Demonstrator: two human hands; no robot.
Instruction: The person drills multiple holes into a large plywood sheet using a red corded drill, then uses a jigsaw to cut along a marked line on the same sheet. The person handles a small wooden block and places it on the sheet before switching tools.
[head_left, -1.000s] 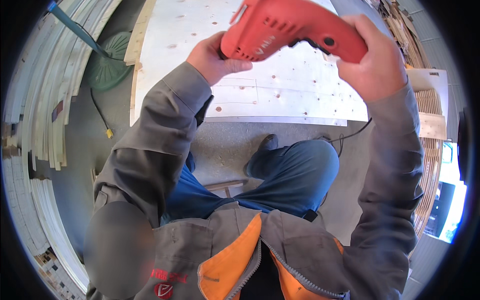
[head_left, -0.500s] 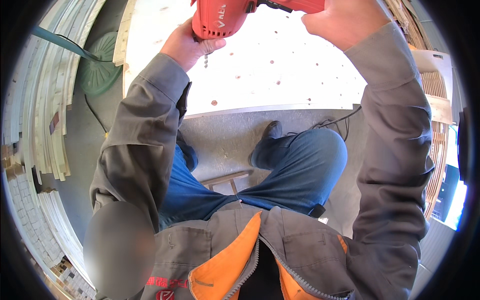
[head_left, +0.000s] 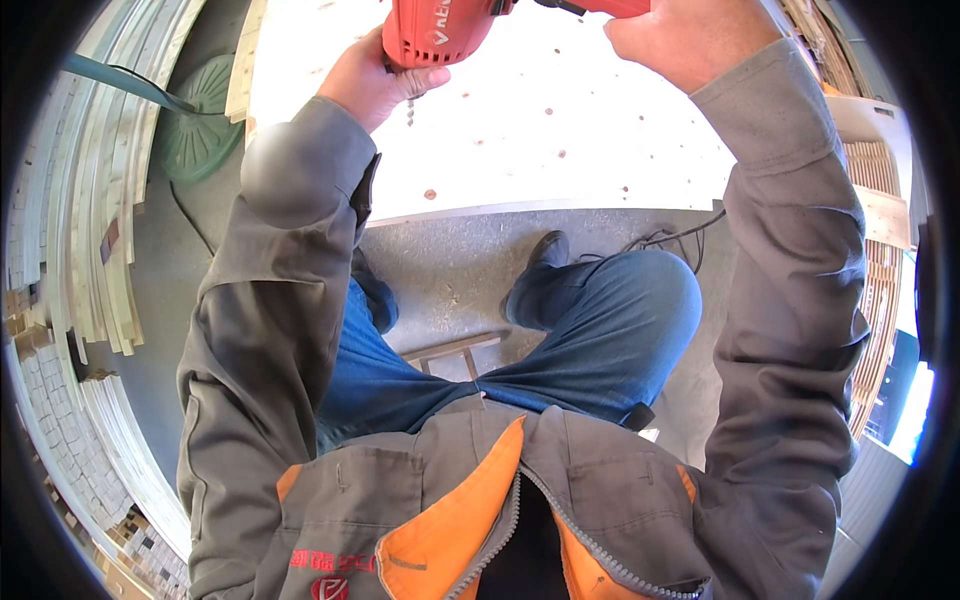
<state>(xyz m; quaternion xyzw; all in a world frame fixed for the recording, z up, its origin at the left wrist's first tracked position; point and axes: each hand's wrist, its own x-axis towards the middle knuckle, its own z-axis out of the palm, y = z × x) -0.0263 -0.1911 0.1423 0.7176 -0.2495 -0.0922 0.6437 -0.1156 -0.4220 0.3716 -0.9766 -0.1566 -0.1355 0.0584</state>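
A red power drill [head_left: 432, 35] is at the top edge of the head view, partly cut off by it. Its vented housing faces me and its grip runs off to the right. My left hand [head_left: 375, 80] is closed around the lower left of the housing, thumb showing under it. My right hand [head_left: 685, 35] is wrapped round the grip, its fingers mostly out of sight. A spiral drill bit [head_left: 410, 114] shows just below my left thumb, over a pale wooden panel [head_left: 520, 170] with scattered dark knots. Whether the bit touches the panel I cannot tell.
Long boards [head_left: 90, 220] are stacked at the left, by a green round base [head_left: 200, 130] with a pole. Slatted wood [head_left: 870, 290] stands at the right. A dark cable [head_left: 680, 238] lies on the floor near my right foot. A small wooden frame [head_left: 455, 350] is between my legs.
The drill and my left hand have shifted very slightly up and left in the view. The panel's near edge also sits a little higher. My grip on the drill is the same.
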